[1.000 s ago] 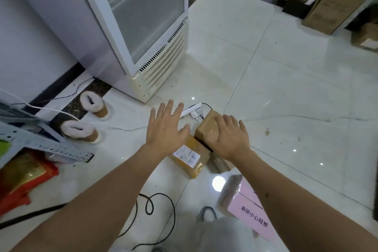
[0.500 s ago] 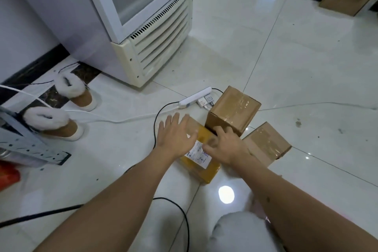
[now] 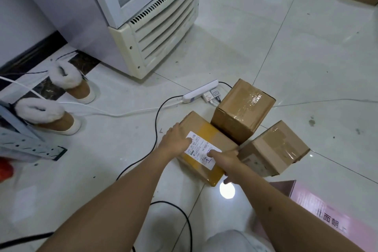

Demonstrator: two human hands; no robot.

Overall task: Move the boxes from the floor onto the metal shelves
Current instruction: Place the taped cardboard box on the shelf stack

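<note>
Both hands, left [image 3: 177, 141] and right [image 3: 226, 159], apparently grasping flat yellow-taped labelled box [image 3: 201, 129].

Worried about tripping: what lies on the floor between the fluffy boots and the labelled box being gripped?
Head view: a black cable and a white cord cross the tiles between the fluffy boots and the labelled box.
</note>
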